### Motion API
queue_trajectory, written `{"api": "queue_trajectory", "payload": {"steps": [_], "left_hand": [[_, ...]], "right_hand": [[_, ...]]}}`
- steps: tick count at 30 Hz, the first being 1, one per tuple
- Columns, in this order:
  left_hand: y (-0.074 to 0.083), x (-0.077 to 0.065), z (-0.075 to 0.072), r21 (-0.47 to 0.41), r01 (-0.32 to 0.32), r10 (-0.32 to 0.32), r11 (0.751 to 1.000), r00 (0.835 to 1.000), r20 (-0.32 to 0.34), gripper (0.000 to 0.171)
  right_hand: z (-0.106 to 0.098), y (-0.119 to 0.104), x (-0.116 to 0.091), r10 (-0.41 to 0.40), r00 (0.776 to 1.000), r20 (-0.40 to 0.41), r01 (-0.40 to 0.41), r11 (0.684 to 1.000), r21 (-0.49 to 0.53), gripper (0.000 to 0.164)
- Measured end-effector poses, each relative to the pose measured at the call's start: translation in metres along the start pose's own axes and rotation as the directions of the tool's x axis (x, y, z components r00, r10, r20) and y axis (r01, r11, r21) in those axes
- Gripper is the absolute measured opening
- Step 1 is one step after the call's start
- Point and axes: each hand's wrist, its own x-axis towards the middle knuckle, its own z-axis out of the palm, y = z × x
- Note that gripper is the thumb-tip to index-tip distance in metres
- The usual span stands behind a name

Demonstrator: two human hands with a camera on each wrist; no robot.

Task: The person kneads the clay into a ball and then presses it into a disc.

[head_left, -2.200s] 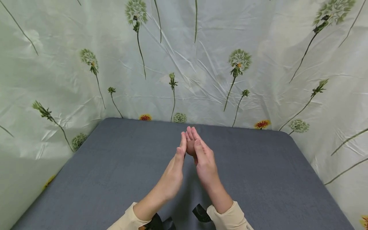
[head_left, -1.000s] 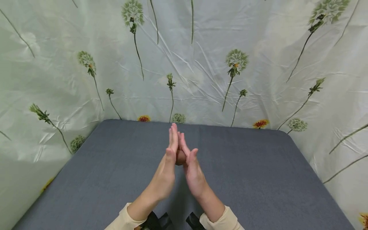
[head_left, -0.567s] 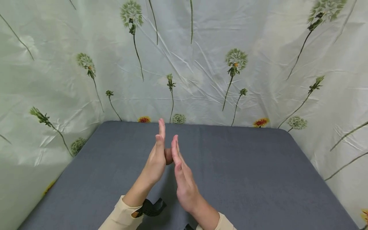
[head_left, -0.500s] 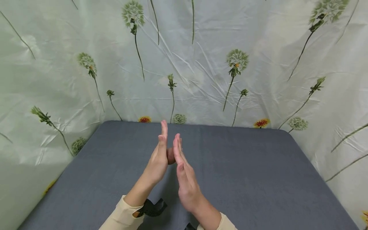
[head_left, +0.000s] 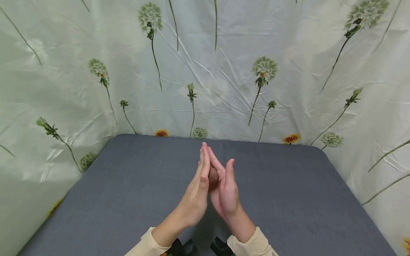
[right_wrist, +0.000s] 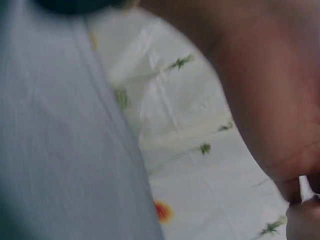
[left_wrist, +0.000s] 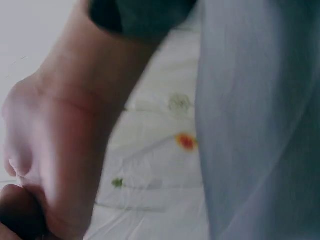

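A small brown ball [head_left: 213, 177], like modelling clay, sits between my two palms above the table in the head view. My left hand [head_left: 193, 202] presses it from the left with straight fingers, thumb lying along the hand. From the right, my right hand [head_left: 228, 195] presses it with long, flat fingers and its thumb standing up apart. The fingertips of both hands come together beyond the ball, partly hiding it. In the left wrist view the dark ball [left_wrist: 22, 212] shows at the lower left corner, beside the palm. The right wrist view shows mostly the palm's heel [right_wrist: 270, 110].
A dark grey padded table [head_left: 128, 185] spreads beneath the hands. Behind and at both sides hangs a pale curtain [head_left: 224, 78] printed with dandelions. Black wrist straps [head_left: 221, 247] with cameras sit by the cream sleeves [head_left: 148, 243].
Both hands have shifted right with the ball between them. The left hand has drawn back from its farther reach, and the right palm has turned upward, its thumb spreading away.
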Motion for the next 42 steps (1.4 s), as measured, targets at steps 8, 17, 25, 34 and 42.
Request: {"api": "queue_trajectory", "payload": {"steps": [8, 17, 25, 34, 42], "left_hand": [[-0.01, 0.009, -0.024, 0.502, -0.098, 0.174, 0.859, 0.979, -0.106, 0.087], [-0.018, 0.016, -0.041, 0.375, 0.156, -0.108, 0.914, 0.983, -0.146, 0.086], [-0.001, 0.007, -0.015, 0.078, 0.198, -0.201, 0.977, 0.979, 0.028, 0.075], [0.016, 0.002, -0.019, 0.062, 0.093, -0.089, 0.994, 0.994, -0.07, 0.074], [-0.006, 0.012, -0.04, 0.028, 0.143, -0.139, 0.989, 0.983, -0.117, 0.071]], "right_hand": [[0.01, 0.011, -0.003, 0.208, 0.974, 0.085, -0.221, 0.959, 0.175, 0.092], [0.016, 0.004, -0.005, 0.12, 0.993, 0.0, -0.12, 0.992, -0.042, 0.088], [0.003, -0.006, -0.004, -0.113, 0.993, -0.045, 0.088, 0.922, -0.376, 0.08], [0.009, 0.018, -0.005, 0.009, 0.999, -0.032, -0.024, 0.884, -0.467, 0.079], [0.025, 0.026, -0.012, -0.079, 0.997, 0.012, 0.071, 0.815, -0.576, 0.069]]}}
